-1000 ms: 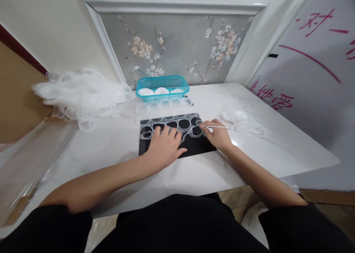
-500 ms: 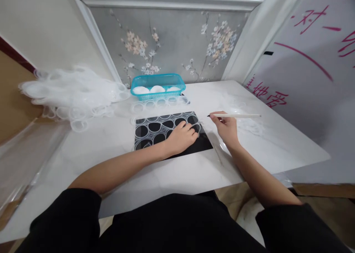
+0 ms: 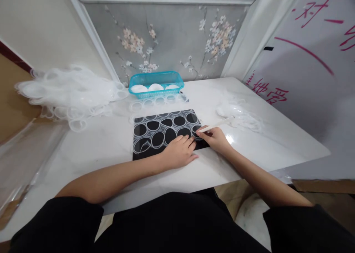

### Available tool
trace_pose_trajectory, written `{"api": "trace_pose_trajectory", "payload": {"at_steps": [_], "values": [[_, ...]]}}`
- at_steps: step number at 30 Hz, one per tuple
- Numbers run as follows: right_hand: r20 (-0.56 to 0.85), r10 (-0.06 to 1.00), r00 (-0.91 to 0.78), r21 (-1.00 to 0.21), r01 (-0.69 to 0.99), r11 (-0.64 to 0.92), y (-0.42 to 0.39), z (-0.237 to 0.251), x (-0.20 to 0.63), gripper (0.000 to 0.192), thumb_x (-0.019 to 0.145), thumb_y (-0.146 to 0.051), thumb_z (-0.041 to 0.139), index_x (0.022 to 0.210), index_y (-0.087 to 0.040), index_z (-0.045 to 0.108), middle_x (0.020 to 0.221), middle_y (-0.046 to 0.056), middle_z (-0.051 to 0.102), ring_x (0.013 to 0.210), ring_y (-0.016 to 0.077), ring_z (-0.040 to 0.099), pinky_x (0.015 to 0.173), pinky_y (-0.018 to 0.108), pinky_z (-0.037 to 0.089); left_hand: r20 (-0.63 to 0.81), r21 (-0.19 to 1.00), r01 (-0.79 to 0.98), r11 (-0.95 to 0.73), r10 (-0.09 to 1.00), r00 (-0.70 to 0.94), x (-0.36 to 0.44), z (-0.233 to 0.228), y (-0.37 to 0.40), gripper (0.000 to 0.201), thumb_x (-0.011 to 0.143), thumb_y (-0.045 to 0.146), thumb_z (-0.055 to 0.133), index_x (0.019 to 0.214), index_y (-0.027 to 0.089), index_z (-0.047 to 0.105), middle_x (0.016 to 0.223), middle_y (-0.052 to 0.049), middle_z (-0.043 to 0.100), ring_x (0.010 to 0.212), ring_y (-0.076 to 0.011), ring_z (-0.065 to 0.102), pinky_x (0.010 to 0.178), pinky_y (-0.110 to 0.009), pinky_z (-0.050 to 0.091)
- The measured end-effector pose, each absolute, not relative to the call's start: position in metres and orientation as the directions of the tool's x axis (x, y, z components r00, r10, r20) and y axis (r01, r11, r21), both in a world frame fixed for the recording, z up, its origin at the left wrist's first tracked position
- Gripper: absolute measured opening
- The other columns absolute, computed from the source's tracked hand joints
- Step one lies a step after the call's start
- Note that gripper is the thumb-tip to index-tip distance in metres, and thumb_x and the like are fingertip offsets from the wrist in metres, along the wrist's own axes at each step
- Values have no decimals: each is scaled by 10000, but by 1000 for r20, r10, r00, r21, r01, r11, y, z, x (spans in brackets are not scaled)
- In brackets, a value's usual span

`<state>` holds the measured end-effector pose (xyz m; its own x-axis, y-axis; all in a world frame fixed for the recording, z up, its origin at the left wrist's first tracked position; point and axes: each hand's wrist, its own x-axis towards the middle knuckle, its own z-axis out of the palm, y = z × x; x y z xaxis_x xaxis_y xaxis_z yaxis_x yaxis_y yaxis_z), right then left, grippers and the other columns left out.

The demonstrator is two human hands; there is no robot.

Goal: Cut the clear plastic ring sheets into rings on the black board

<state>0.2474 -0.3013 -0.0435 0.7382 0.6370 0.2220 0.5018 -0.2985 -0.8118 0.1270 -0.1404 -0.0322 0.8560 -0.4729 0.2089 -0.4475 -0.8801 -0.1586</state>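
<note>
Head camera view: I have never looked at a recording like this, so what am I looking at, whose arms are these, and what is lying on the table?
This one picture comes from a camera worn on a person's head, looking forward and down, so the two bare arms are that person's own. The left hand rests flat on a black mat covered by a clear sheet of round rings. The right hand grips a thin white stick, its tip at the sheet's right edge. All this lies on a white table. Farther back stand a blue basket holding white round pieces, a heap of clear rings on the left, and a smaller heap on the right.
</note>
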Motion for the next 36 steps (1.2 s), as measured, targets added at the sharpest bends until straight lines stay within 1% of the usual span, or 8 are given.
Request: {"api": "trace_pose_trajectory", "payload": {"at_steps": [10,15,20,22,24,28,31,36], "values": [[271,618,738,-728,577,-370,-302,-41,242,241,843,-358,551,819,-173,703,803,53,710,642,186,599,611,302,451,175,-100,-450,-888,-460,870,131,-31,-141,525,955,483,399,1212,51,549,1250,-161,573,1149,-285,515,972,-378,362],[443,729,522,-395,843,-365,-304,-49,227,236,887,-185,448,854,-200,681,847,73,696,768,214,565,776,344,452,96,36,-428,-903,-423,901,134,-23,-141,515,922,471,479,1252,78,513,1267,-152,557,1149,-260,511,974,-371,385],[401,832,384,-177,923,-341,-301,-44,237,193,818,-138,469,863,-149,657,680,99,612,677,223,495,719,345,435,74,105,-441,-892,-435,897,135,-20,-140,532,895,457,520,1258,68,505,1290,-166,543,1183,-273,493,1008,-390,378],[455,720,525,-233,850,-473,-302,-28,265,202,795,-135,460,814,-148,660,657,105,599,660,226,498,688,350,429,69,109,-428,-897,-423,904,134,-20,-139,539,892,455,518,1258,59,512,1336,-174,508,1224,-284,464,1028,-391,367],[569,379,729,-364,637,-680,-306,-3,297,223,788,-140,438,762,-154,659,640,102,582,654,234,515,667,363,414,49,131,-416,-900,-413,909,133,-20,-137,546,886,456,524,1259,58,519,1365,-172,486,1244,-287,451,1037,-382,365],[639,160,752,-551,593,-587,-311,48,320,155,807,-253,529,784,-165,655,739,89,626,717,237,570,725,382,416,20,253,-433,-865,-443,896,132,-14,-130,555,859,457,584,1273,93,515,1371,-140,493,1228,-263,480,1023,-361,393],[482,312,818,-806,554,-209,-302,68,289,155,759,-325,627,697,-183,645,799,68,662,702,203,586,636,330,424,193,411,-392,-823,-342,920,128,3,-120,506,879,438,573,1281,143,486,1385,-119,476,1264,-244,451,1053,-388,374],[222,680,698,-975,151,164,-269,88,229,162,752,-358,664,743,-201,630,756,43,668,657,158,569,584,298,427,425,791,-239,-563,225,877,109,57,-90,450,843,304,567,1256,214,413,1347,-95,462,1236,-209,454,1009,-391,422]]}}
